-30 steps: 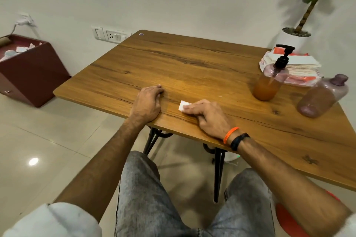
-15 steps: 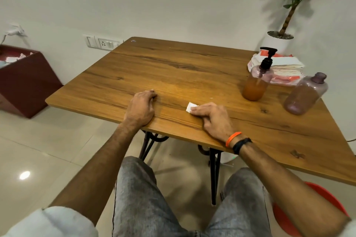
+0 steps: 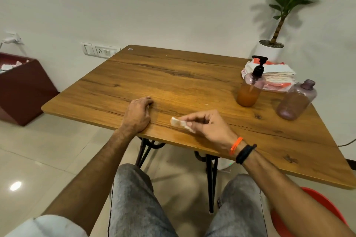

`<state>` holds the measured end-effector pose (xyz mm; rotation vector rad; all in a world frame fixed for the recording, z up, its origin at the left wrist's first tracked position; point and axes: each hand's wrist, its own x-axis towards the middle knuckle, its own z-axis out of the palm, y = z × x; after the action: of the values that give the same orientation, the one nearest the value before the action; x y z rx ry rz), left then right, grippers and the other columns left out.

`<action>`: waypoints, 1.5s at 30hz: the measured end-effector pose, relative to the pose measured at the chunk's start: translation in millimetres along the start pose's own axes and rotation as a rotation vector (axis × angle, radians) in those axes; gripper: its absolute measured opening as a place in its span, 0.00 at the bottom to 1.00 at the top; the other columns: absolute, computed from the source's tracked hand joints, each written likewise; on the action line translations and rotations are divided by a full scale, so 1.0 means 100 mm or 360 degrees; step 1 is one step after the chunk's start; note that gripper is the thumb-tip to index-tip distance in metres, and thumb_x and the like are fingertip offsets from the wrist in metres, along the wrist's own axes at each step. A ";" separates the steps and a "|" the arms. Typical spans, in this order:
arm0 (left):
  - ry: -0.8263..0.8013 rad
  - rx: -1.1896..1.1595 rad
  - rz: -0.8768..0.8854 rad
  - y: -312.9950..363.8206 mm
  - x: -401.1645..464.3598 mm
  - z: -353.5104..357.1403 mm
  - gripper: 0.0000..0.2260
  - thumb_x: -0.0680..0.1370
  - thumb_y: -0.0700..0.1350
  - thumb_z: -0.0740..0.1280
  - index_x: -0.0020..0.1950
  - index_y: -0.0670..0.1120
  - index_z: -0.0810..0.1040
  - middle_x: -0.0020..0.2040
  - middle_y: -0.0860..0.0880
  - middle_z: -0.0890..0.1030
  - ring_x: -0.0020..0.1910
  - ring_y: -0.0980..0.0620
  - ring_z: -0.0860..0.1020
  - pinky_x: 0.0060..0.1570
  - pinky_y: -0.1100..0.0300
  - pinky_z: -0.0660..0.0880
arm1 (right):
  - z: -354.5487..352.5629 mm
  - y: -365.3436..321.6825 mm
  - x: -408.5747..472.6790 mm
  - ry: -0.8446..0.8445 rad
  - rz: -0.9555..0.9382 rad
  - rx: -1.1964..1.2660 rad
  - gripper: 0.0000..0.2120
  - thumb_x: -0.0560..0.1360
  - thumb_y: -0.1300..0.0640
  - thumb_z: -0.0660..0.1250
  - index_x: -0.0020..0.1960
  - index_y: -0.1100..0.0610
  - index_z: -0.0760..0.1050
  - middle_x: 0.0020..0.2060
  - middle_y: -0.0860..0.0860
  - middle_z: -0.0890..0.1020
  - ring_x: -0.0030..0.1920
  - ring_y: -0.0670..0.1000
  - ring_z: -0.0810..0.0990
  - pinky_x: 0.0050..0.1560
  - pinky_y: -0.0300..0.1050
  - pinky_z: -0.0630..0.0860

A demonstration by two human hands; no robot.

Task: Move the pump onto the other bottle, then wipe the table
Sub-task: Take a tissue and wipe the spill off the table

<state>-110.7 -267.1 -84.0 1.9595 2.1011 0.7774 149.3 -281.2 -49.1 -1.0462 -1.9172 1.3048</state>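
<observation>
Tissue (image 3: 182, 124), small and white, sits pinched in the right hand (image 3: 210, 128) just above the desk (image 3: 192, 82) near its near edge. Left hand (image 3: 137, 114) rests loosely curled, holding nothing, on the desk beside it. Pump (image 3: 259, 65) tops the orange-filled bottle (image 3: 249, 90) far right; capped purple bottle (image 3: 296, 101) stands beside it.

White wall (image 3: 173, 5), glossy tiled floor (image 3: 38, 159)

Right hand (image 3: 210, 127) lifted off table (image 3: 192, 75), white wipe (image 3: 182, 124) now pinched, raised
</observation>
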 end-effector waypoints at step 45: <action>-0.0014 -0.0059 -0.0015 -0.26 0.40 0.05 0.16 0.81 0.50 0.62 0.67 0.46 0.75 0.72 0.47 0.72 0.71 0.46 0.67 0.70 0.46 0.61 | -0.14 0.34 1.00 0.0342 -0.0082 -0.1888 0.20 0.77 0.63 0.56 0.65 0.53 0.76 0.61 0.53 0.80 0.61 0.57 0.78 0.58 0.52 0.77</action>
<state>-136.1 -227.3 -91.9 1.9294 2.0741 0.7992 117.9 -181.9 -72.5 -1.5299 -2.4903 -0.1322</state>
